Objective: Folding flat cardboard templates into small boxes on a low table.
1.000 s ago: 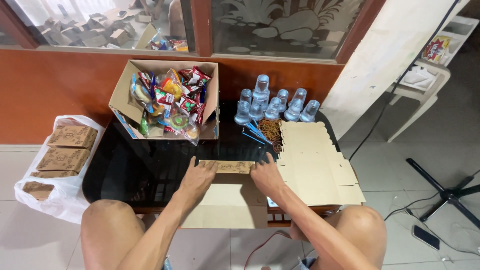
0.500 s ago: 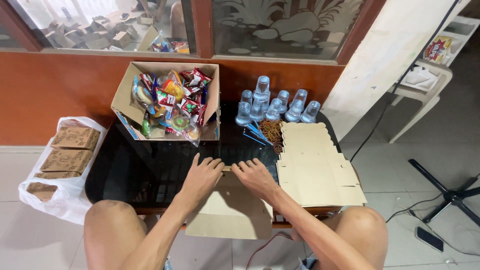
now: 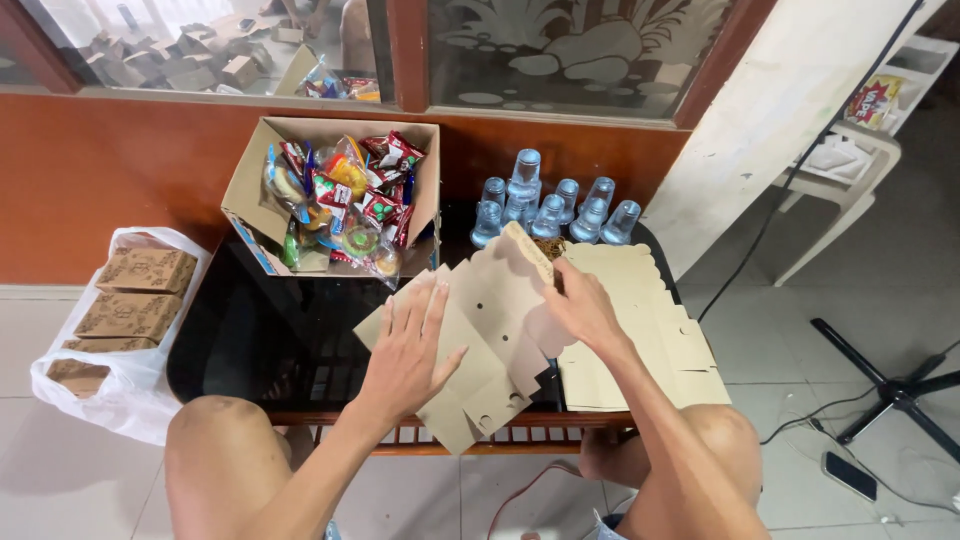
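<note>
A flat, unfolded brown cardboard box blank (image 3: pixel 487 330) lies tilted on the black glass table (image 3: pixel 250 340). My left hand (image 3: pixel 410 345) rests flat on its left part with fingers spread. My right hand (image 3: pixel 580 305) grips the blank's upper right edge, next to a stack of more flat blanks (image 3: pixel 650 330). My bare knees show below the table's near edge.
An open carton of wrapped snacks (image 3: pixel 335 195) stands at the table's back left. Several small water bottles (image 3: pixel 550 205) stand at the back. A white plastic bag with folded brown boxes (image 3: pixel 125 310) sits on the floor at left. A white chair (image 3: pixel 850 170) and cables are at right.
The blank was lying square near the table's front edge under both hands. Now it is turned diagonally and shifted farther onto the table, with my right hand at its upper edge.
</note>
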